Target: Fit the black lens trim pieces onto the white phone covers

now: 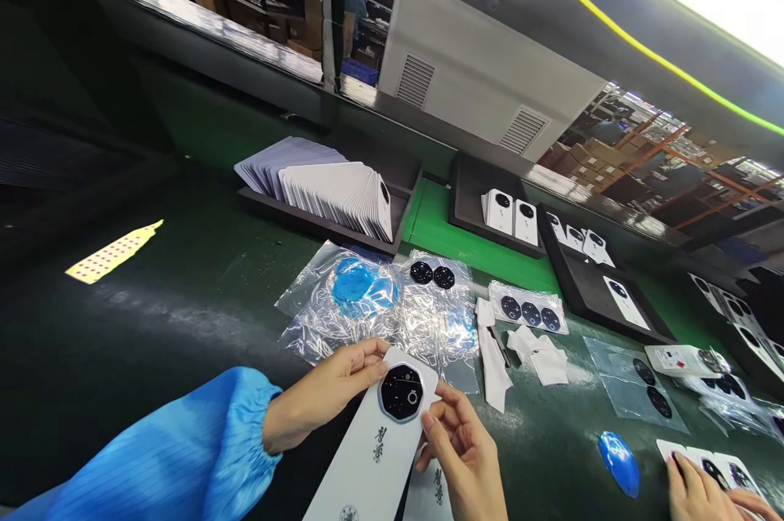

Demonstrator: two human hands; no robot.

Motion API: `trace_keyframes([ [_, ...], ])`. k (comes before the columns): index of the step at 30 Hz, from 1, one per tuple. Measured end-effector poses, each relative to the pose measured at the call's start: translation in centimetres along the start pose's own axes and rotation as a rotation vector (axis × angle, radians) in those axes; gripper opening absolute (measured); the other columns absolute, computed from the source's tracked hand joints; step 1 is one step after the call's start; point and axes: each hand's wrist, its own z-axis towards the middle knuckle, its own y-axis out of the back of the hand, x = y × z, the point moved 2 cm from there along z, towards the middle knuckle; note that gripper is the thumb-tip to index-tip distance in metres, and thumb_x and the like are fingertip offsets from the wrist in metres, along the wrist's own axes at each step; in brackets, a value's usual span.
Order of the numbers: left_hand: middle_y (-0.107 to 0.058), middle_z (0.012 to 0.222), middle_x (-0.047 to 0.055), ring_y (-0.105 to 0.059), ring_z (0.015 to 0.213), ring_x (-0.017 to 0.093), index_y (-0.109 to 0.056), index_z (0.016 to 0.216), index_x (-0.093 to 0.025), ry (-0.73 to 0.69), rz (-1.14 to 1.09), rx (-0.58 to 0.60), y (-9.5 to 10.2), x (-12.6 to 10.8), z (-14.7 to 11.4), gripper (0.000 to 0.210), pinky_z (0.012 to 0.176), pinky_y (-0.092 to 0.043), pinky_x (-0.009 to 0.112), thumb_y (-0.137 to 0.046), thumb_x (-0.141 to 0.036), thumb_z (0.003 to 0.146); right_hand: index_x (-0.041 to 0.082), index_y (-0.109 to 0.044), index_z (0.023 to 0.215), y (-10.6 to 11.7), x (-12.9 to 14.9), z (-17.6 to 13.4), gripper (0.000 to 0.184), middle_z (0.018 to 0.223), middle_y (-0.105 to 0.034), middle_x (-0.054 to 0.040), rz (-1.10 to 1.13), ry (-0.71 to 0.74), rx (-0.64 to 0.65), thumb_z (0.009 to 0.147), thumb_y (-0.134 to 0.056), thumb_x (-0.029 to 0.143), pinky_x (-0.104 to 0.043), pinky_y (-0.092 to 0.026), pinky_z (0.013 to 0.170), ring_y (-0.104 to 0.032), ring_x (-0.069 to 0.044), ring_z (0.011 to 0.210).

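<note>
Across the dark green counter point(214, 325), crinkled clear plastic bags point(306, 325) are spread beyond the hands, with a round blue film point(354, 281) and a pair of round black discs point(432, 274) seen on them. White cloth scraps point(550, 363), a shiny blue oval piece point(618, 464) and another person's hand point(698, 492) are seen to the right; a yellow red-dotted sheet point(116, 253) is placed far left. Shallow black trays point(612, 300) of white panels are lined up behind. A red diamond is shown on the label of a white bottle point(679, 359), its text too small to be read. Dark vertical characters, not surely legible, are printed below the black camera disc of a flat white panel point(355, 464), with a round emblem lower down. This panel is held tilted above the counter, its upper left edge grasped by the fingers of the left hand point(322, 394), its right edge pinched by those of the right hand point(462, 447). A second white panel point(427, 496) is partly covered beneath.
</note>
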Motion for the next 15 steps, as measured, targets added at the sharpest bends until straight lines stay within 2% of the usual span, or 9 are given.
trace_keyframes([
  [3,-0.069,0.095,0.005,-0.065,0.088,0.021,-0.051,0.107,-0.020,0.017,-0.028,0.020,0.0,0.3,0.0,0.055,0.074,-0.048,0.030,-0.073,-0.055,0.072,0.017,-0.066,0.100,0.1,-0.3,0.1,0.049,0.063,-0.058,0.0027,0.002,0.000,-0.006,0.068,-0.078,0.052,-0.022,-0.050,0.045,-0.055,-0.012,0.053],
  [7,-0.067,0.106,0.006,-0.065,0.086,0.020,-0.036,0.126,-0.024,0.024,-0.063,0.023,-0.3,1.4,0.1,0.079,0.071,-0.049,0.029,-0.082,-0.034,0.062,0.017,-0.066,0.099,0.0,-0.4,0.0,0.051,0.063,-0.058,0.0031,0.021,-0.004,-0.023,0.066,-0.080,0.053,-0.022,-0.050,0.045,-0.056,-0.012,0.053],
  [11,-0.065,0.110,0.004,-0.064,0.084,0.019,-0.019,0.141,-0.030,0.013,-0.066,-0.016,-0.8,2.2,-0.1,0.099,0.068,-0.050,0.028,-0.077,-0.021,0.061,0.018,-0.067,0.098,-0.1,-0.4,-0.2,0.051,0.062,-0.058,0.0036,0.025,-0.001,-0.027,0.065,-0.080,0.054,-0.021,-0.050,0.046,-0.054,-0.010,0.049],
  [15,-0.064,0.109,0.003,-0.062,0.082,0.018,-0.011,0.146,-0.033,0.044,-0.059,-0.042,-1.1,1.9,-0.4,0.107,0.064,-0.049,0.026,-0.073,-0.017,0.061,0.018,-0.068,0.099,-0.2,-0.5,-0.3,0.049,0.064,-0.060,0.0020,-0.008,0.014,-0.019,0.068,-0.078,0.054,-0.022,-0.048,0.044,-0.055,-0.011,0.050],
])
